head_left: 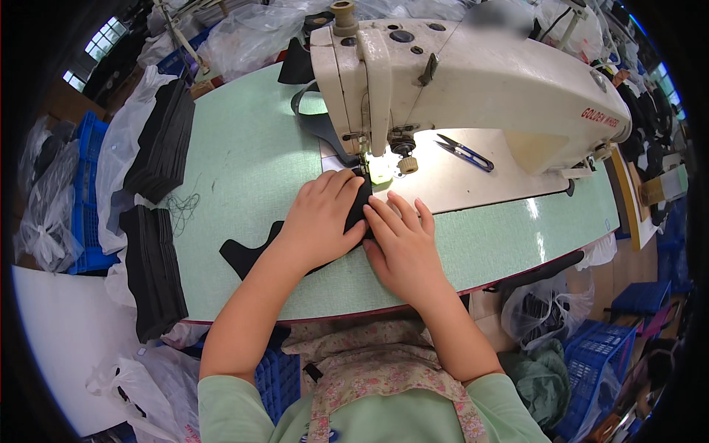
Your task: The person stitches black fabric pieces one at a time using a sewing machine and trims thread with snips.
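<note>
A black cut fabric piece (255, 249) lies on the green tabletop and runs up under the needle of a cream sewing machine (473, 81). My left hand (319, 218) rests flat on this fabric, fingertips close in front of the presser foot (363, 164). Just right of it, my right hand (402, 247) lies with its fingers stretched out, fingertips at the fabric's right edge and partly on the machine bed. Behind the needle, a sewn dark strip (319, 127) curls out to the left. Blue-handled thread snips (467, 153) lie on the metal bed, right of the needle.
Two stacks of black cut pieces, an upper stack (160, 140) and a lower stack (153, 266), stand along the table's left edge. Loose thread (183, 210) lies beside them. A blue crate (90, 192) with plastic bags is at left; more blue crates (594, 369) stand at lower right.
</note>
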The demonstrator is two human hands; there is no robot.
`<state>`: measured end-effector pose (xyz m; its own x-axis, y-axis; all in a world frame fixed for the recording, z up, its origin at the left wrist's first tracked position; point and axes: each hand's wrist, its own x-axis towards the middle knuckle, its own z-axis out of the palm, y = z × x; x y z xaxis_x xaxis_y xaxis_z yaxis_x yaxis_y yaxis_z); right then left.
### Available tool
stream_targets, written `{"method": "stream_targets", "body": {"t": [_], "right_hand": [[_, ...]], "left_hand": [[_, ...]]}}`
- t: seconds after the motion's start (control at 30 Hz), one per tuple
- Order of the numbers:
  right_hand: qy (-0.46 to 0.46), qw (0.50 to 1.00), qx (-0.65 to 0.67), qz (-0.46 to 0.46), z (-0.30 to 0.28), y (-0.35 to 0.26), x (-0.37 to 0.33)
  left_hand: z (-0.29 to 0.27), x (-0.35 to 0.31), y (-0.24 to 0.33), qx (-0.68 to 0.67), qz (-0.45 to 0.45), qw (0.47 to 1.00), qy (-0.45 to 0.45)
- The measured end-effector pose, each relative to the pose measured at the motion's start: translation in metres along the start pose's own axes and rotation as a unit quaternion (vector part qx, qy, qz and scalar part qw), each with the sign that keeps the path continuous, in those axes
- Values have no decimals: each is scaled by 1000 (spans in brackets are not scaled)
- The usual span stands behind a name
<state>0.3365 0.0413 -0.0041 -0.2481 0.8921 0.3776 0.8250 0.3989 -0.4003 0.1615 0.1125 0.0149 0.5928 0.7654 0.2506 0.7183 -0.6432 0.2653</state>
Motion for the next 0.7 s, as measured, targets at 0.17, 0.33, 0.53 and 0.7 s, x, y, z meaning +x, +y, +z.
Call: {"method": "stream_targets", "body": {"t": [0.17,0.33,0.53,0.7], "right_hand": [[9,1000,-4,2,-1,1,-1],[46,998,45,3,-8,3,-9],[93,993,67,-28,-10,2,-11],[92,993,63,-30,-11,2,-12]], "left_hand": [[-2,2,5,11,-2,1000,-9],[5,-19,15,16,-55,998,14],[3,-28,17,4,-32,999,-8],[5,-16,7,8,-47,999,-7]]}}
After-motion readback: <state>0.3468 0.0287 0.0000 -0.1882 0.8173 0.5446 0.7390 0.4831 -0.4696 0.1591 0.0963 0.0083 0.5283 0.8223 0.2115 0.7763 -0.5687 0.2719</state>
